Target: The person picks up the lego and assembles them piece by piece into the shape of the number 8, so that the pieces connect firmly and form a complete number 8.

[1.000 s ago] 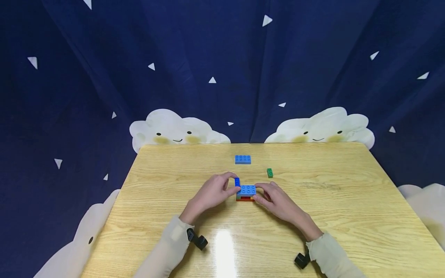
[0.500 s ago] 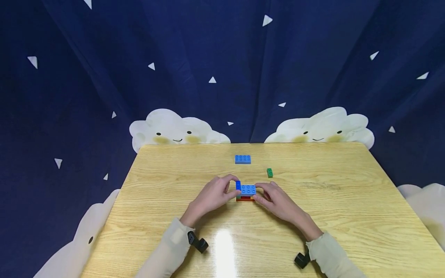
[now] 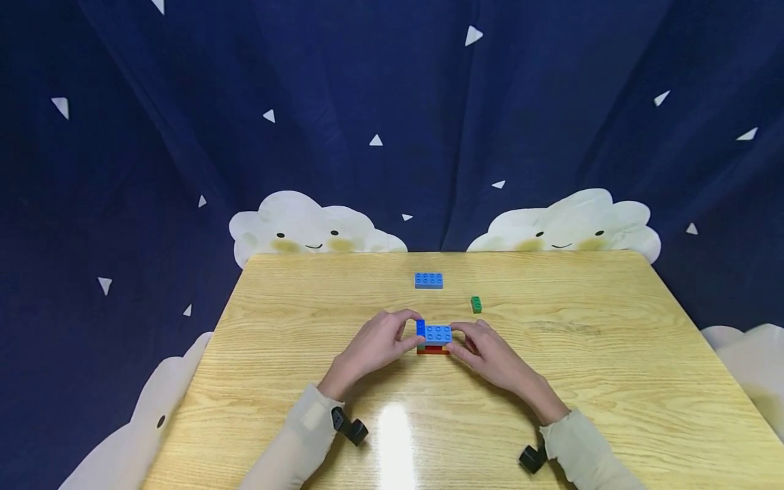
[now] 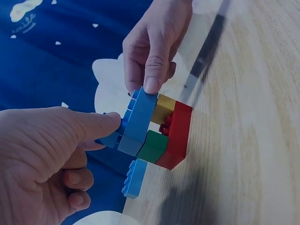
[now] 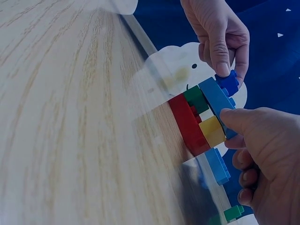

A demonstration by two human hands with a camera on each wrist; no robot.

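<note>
At the middle of the table stands a small stack of toy building bricks. Its bottom is a red brick, which bears a green brick at the left end and a yellow brick at the right. A light blue brick bridges these two, leaving a gap below. My left hand pinches a small dark blue brick between thumb and forefinger, at the studs of the bridge's left end. Whether it is fully seated I cannot tell. With thumb and fingertips, my right hand holds the bridge's right end.
Behind the stack lies another blue brick, near the table's far edge. A small green brick lies to the back right. The wooden table ends at a dark blue curtain with clouds on it.
My left hand has shifted slightly right, bringing the dark blue brick from the stack's left rear corner onto the bridge's left end. My right hand stays in place.
</note>
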